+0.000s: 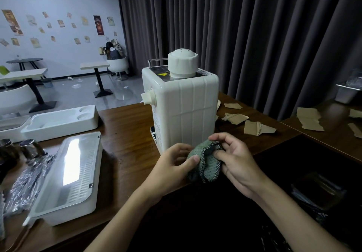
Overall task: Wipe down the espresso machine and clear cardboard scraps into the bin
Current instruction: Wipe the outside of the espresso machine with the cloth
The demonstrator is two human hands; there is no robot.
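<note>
Dark curtains (254,36) are hanging behind a brown wooden counter (127,134), where a white espresso machine (182,110) is standing upright at frame centre. Just below it, the left hand (174,165) and right hand (237,163) are both gripping a bunched green cloth (205,163). Cardboard scraps (252,126) are lying at centre right. White trays (68,183) are sitting at lower left.

Both bare forearms reach in from the bottom edge and meet in the middle; the left hand (176,160) pinches a cloth (207,163), thumb on top — the right hand (238,165) grips its other side, fingers curled.
</note>
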